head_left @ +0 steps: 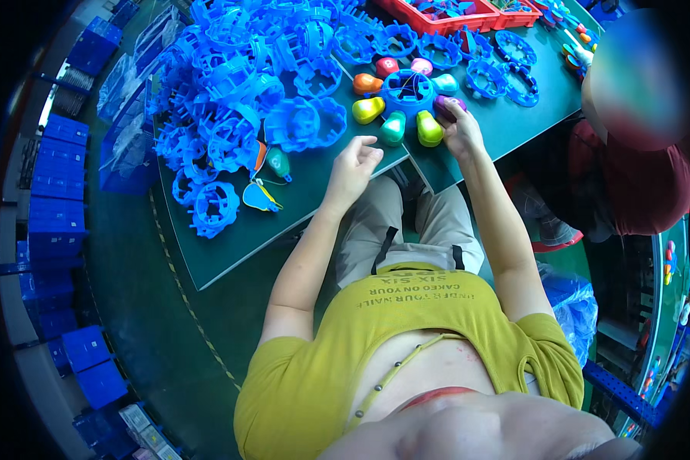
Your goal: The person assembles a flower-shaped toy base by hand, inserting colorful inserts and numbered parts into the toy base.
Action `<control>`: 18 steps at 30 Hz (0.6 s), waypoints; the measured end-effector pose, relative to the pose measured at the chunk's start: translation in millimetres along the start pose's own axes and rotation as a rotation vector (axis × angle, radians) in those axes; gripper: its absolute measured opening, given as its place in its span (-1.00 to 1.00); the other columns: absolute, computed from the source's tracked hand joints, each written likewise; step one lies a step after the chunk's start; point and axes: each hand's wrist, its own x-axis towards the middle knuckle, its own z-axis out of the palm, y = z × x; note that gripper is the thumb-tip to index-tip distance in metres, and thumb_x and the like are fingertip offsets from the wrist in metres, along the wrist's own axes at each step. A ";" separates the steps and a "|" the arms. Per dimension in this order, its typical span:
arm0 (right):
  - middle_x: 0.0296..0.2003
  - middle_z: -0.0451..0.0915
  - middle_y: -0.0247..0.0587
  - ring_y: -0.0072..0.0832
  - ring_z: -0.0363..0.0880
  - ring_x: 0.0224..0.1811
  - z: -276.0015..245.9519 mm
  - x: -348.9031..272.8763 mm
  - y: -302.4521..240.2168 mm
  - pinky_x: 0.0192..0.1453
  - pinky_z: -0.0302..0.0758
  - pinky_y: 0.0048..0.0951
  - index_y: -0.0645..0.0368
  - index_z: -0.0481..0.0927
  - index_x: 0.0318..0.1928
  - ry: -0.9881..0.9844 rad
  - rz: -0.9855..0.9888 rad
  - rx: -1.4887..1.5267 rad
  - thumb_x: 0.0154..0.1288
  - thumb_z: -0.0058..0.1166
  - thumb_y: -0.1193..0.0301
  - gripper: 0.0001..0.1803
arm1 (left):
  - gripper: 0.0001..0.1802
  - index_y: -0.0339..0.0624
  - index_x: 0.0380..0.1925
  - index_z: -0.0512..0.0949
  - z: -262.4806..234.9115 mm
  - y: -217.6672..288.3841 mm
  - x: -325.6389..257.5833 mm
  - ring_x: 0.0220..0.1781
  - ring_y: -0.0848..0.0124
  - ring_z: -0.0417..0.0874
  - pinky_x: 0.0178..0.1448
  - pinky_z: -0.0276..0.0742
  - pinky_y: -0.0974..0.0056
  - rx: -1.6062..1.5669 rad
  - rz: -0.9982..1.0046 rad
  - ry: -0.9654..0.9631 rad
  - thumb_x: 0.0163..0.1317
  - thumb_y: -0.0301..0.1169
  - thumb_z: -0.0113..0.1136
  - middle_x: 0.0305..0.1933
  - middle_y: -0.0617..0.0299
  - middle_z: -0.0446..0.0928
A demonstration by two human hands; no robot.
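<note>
While the right hand (pixel 463 138) grips a glossy purple, rounded plastic piece (pixel 441 101) in its fingertips, the left hand (pixel 353 169) hangs half-curled and, by the look of it, empty! Take the round, open-framed blue plastic ring (pixel 408 92) as the dial: the purple piece sits at four, a shiny yellow-green pear-shaped piece (pixel 429 130) at five, a metallic teal-green pear-shaped piece (pixel 393 129) near seven, the left hand farther out at seven. Toward ten, a heap of blue plastic rings (pixel 230 84) crowds the dark green tabletop (pixel 215 253). That purple piece looks light and stiff, probably slippery, its finish perhaps easily scratched. Best hold, surely: thumb and fingers across its rounded outer end.
</note>
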 end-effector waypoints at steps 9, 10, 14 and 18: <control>0.37 0.36 0.14 0.00 0.42 0.35 -8.5 -15.0 -32.9 0.43 0.37 -0.18 0.23 0.44 0.36 -0.129 -0.626 -1.473 0.25 0.34 0.23 -0.29 | -0.09 0.00 0.39 0.36 41.6 10.8 39.8 0.49 -0.11 0.24 0.44 0.17 -0.25 0.992 0.609 0.276 0.05 0.03 0.49 0.44 -0.20 0.23; 0.39 0.34 0.14 0.01 0.43 0.34 -4.4 -13.2 -43.2 0.43 0.38 -0.18 0.19 0.46 0.36 -0.213 -0.623 -1.614 0.28 0.31 0.21 -0.31 | -0.07 0.01 0.40 0.35 46.5 3.5 49.5 0.51 -0.10 0.22 0.44 0.15 -0.28 1.069 0.600 0.286 0.05 0.02 0.49 0.45 -0.19 0.22; -0.03 0.69 0.01 -0.06 0.67 0.00 19.2 27.3 -87.1 0.06 0.58 -0.13 0.04 0.64 0.17 -0.145 -0.565 -1.711 0.34 0.23 0.24 -0.58 | -0.22 -0.02 0.35 0.42 37.8 -10.2 77.5 0.50 -0.08 0.27 0.42 0.21 -0.24 1.098 0.498 0.325 0.12 -0.12 0.46 0.39 -0.16 0.33; 0.03 0.66 -0.21 -0.16 0.61 0.12 55.0 93.3 -113.2 0.15 0.56 -0.15 0.02 0.68 0.06 -0.241 -0.782 -2.171 0.29 0.19 0.33 -0.67 | -0.33 -0.05 0.30 0.47 38.4 -3.8 101.7 0.37 0.03 0.43 0.35 0.34 -0.05 1.092 0.465 0.298 0.17 -0.25 0.42 0.27 -0.06 0.47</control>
